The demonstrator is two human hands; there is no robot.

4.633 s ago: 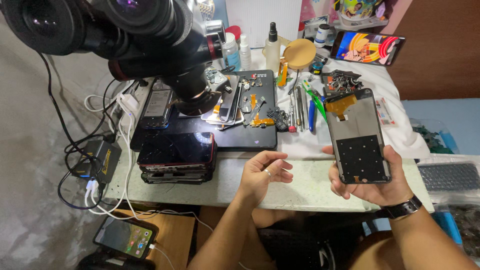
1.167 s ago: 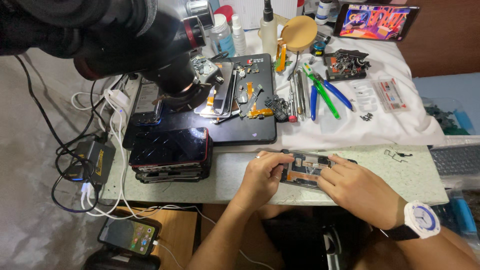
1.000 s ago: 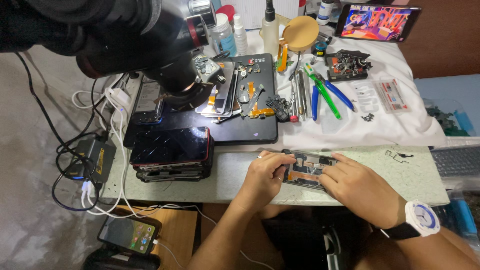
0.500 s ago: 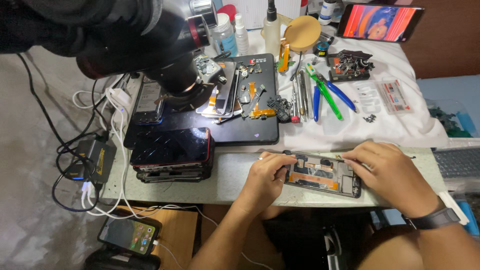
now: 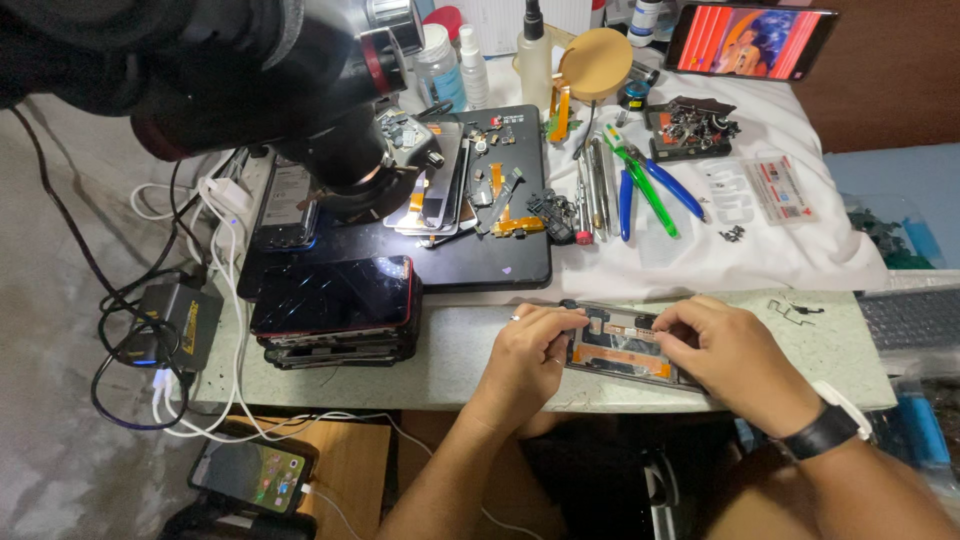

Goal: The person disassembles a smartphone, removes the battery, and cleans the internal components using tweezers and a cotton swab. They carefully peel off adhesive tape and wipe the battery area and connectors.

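Head view: left hand (image 5: 530, 355) and right hand (image 5: 735, 355) pinch flat opened phone (image 5: 622, 342)

Two hands (image 5: 640, 355), one opened phone (image 5: 625, 345), one microscope (image 5: 260, 70), three bottles (image 5: 470, 65).

The tabletop (image 5: 450, 350) carries a black mat (image 5: 480, 255) upper centre, a white cloth (image 5: 760, 250) right, stacked phones (image 5: 335, 310) left, and an opened phone (image 5: 625, 345), seemingly flat, at its front edge.

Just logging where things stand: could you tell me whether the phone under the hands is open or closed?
Open. The phone lies flat on the bench with its orange and black internals showing between the left hand and the right hand.
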